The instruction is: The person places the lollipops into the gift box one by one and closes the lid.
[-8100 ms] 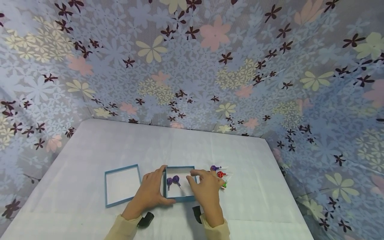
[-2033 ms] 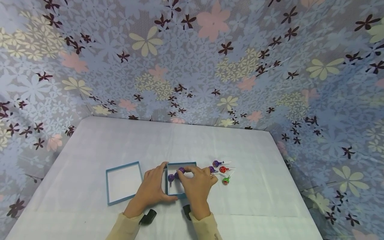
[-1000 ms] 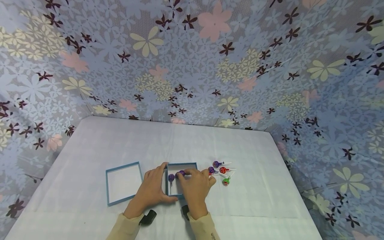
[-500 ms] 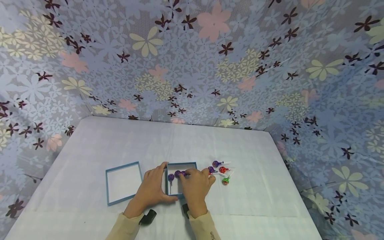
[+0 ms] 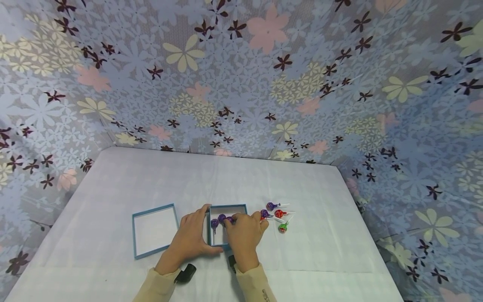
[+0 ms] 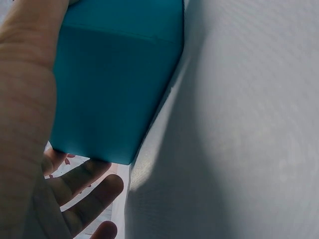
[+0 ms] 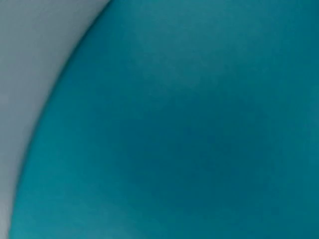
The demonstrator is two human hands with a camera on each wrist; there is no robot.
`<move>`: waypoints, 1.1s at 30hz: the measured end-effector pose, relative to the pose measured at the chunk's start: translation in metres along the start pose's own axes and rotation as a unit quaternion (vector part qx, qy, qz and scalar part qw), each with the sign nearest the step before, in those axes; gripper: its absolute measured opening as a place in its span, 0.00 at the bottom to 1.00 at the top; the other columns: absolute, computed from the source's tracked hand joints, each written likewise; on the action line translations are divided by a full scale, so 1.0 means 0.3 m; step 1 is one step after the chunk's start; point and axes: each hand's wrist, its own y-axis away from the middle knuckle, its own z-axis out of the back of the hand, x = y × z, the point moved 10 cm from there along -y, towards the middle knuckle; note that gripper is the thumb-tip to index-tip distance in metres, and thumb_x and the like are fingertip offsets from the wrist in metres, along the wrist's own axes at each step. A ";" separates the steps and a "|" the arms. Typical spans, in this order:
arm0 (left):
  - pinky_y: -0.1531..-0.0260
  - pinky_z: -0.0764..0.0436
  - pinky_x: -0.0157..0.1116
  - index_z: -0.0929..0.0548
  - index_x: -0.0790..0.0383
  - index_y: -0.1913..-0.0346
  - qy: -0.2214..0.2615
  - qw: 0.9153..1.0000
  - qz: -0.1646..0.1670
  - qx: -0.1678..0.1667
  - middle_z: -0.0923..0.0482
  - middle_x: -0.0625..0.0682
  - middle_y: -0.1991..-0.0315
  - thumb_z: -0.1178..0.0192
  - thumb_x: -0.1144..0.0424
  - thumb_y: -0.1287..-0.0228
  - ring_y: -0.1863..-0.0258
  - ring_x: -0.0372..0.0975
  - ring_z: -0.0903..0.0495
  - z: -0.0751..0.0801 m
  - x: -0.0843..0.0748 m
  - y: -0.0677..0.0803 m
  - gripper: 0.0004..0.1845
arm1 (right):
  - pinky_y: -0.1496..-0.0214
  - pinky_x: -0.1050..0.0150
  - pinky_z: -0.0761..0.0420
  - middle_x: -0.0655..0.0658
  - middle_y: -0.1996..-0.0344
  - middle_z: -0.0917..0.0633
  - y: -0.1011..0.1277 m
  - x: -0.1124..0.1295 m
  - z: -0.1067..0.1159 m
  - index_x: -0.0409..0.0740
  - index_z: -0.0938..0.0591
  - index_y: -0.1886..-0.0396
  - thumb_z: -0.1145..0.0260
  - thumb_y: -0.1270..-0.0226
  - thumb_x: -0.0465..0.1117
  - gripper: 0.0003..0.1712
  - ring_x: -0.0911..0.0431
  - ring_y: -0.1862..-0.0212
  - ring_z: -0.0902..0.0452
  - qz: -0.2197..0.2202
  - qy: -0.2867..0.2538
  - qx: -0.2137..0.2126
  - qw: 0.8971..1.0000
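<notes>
A blue box with a white inside (image 5: 228, 206) stands open on the table. My left hand (image 5: 190, 235) grips its left side, thumb at the front and fingers at the back; the left wrist view shows the box's teal outer wall (image 6: 109, 89) between them. Inside lie a purple lollipop (image 5: 214, 223) at the left and another purple lollipop (image 5: 222, 218) beside it. My right hand (image 5: 245, 235) reaches in and pinches a third purple lollipop (image 5: 229, 219), its stick hidden by the hand. Teal box wall (image 7: 189, 124) fills most of the right wrist view.
The shallow blue-edged lid (image 5: 154, 230) lies inside up to the left. Right of the box lie several lollipops: purple ones, including a purple lollipop (image 5: 270, 206) at the back, a red lollipop (image 5: 279, 213) and a green lollipop (image 5: 282, 227). Floral cloth hangs behind the table.
Eight seconds ago my right hand was empty over two purple lollipops in the box; now it pinches a third there. Since two seconds ago that lollipop has come down beside the second one.
</notes>
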 end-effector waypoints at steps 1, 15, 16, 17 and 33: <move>0.36 0.33 0.58 0.44 0.62 0.23 -0.001 1.000 0.001 0.001 0.29 0.60 0.31 0.24 0.24 0.75 0.35 0.53 0.27 0.000 0.000 -0.001 0.75 | 0.58 0.47 0.39 0.51 0.77 0.11 -0.001 0.000 -0.001 0.57 0.07 0.72 0.19 0.54 0.57 0.14 0.49 0.64 0.29 -0.001 0.000 0.001 1.000; 0.36 0.34 0.57 0.44 0.61 0.22 0.005 1.000 -0.001 0.001 0.28 0.60 0.32 0.24 0.24 0.74 0.35 0.53 0.27 -0.008 0.004 -0.001 0.75 | 0.56 0.47 0.38 0.50 0.75 0.11 -0.004 -0.004 -0.012 0.56 0.07 0.71 0.20 0.53 0.57 0.14 0.48 0.62 0.28 -0.011 0.014 0.021 1.000; 0.36 0.34 0.57 0.44 0.61 0.22 0.004 1.000 -0.003 0.000 0.28 0.60 0.32 0.25 0.24 0.74 0.35 0.52 0.27 -0.008 0.004 -0.001 0.75 | 0.56 0.47 0.38 0.50 0.75 0.11 -0.003 -0.004 -0.013 0.56 0.07 0.71 0.20 0.53 0.57 0.13 0.48 0.62 0.28 -0.011 0.014 0.022 1.000; 0.36 0.34 0.57 0.44 0.61 0.22 0.003 1.000 -0.005 -0.001 0.28 0.59 0.32 0.25 0.24 0.74 0.35 0.52 0.27 -0.009 0.004 0.000 0.75 | 0.55 0.47 0.38 0.50 0.75 0.11 -0.004 -0.004 -0.013 0.56 0.07 0.71 0.20 0.53 0.57 0.13 0.48 0.62 0.28 -0.010 0.014 0.022 1.000; 0.35 0.34 0.57 0.45 0.61 0.22 0.002 1.000 0.002 0.009 0.28 0.60 0.32 0.24 0.24 0.73 0.34 0.52 0.28 -0.009 0.000 -0.001 0.75 | 0.55 0.46 0.39 0.51 0.74 0.10 -0.007 -0.011 -0.027 0.57 0.07 0.71 0.20 0.53 0.58 0.13 0.47 0.60 0.27 -0.012 0.015 0.038 0.999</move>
